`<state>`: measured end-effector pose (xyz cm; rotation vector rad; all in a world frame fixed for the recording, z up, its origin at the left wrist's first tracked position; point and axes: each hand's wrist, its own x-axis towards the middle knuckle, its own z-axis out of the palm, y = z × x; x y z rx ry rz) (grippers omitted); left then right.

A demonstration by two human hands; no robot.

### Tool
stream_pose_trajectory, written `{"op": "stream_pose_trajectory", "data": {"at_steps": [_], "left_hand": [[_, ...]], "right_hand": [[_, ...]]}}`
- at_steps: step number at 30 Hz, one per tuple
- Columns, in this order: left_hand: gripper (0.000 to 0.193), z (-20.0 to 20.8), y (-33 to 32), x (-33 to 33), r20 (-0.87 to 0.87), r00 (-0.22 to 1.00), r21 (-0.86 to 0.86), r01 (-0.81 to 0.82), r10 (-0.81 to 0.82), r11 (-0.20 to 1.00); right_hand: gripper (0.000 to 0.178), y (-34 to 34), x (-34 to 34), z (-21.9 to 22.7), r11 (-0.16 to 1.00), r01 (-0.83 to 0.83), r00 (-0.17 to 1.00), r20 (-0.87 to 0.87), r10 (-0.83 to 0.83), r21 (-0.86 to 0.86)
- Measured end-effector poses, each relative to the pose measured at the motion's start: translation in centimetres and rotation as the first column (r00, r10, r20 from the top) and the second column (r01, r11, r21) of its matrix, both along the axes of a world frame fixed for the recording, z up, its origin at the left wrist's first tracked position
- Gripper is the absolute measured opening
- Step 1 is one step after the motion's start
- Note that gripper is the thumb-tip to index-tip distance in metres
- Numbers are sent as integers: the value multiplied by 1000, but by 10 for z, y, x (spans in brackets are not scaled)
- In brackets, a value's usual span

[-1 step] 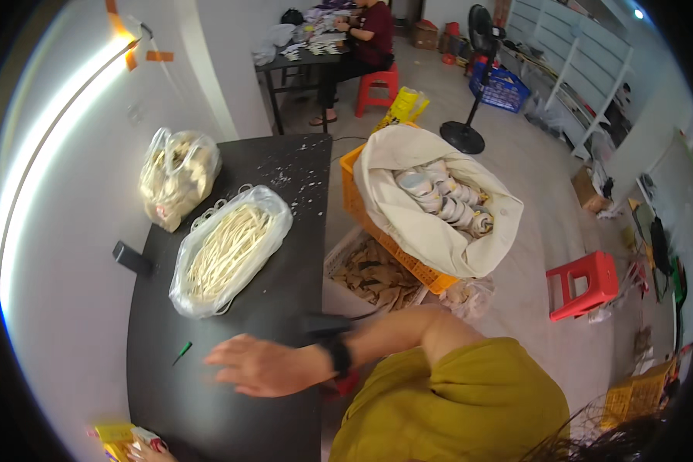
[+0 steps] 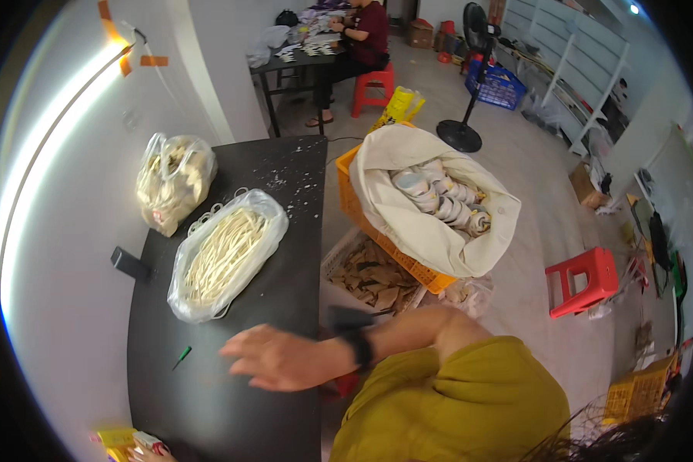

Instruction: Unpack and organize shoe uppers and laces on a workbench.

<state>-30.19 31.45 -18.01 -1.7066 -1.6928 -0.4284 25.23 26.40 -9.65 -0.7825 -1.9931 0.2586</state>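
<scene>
My right hand (image 2: 288,360), a dark band on its wrist, hovers over the black table (image 2: 231,416) with fingers stretched out and nothing visible in them. Motion blurs it slightly. To its left lies a small green-handled tool (image 2: 183,354) with a thin dark shaft. Beyond the hand is a clear plastic bag (image 2: 196,312), opened wide around a bundle of cream cords (image 2: 227,250). At the lower left edge, my left hand (image 2: 148,456) is mostly cut off. Its fingers curl against a small white and red box (image 2: 150,442), beside a yellow package (image 2: 115,437).
A tied bag of pale pieces (image 2: 175,181) and a dark block (image 2: 129,263) line the wall side. Right of the table, an orange crate (image 2: 349,189) bears a cream sack (image 2: 377,154) of rolled items. A red stool (image 2: 592,273) and fan (image 2: 469,92) stand beyond. Someone sits far off.
My right hand has shifted slightly to the right, away from the green-handled tool. The whole view has moved a little. The bags and the tool keep their places on the table.
</scene>
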Motion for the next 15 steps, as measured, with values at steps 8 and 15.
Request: {"op": "stream_pose_trajectory", "data": {"at_steps": [8,15], "left_hand": [[51,114,-18,218,181,975,-2,128,-126,992],[48,123,-10,511,415,661,-160,730,-625,665]], "right_hand": [[25,-100,313,-55,582,687,623,-61,-780,-435],[34,-115,465,-142,193,800,485,423,-765,-568]]}}
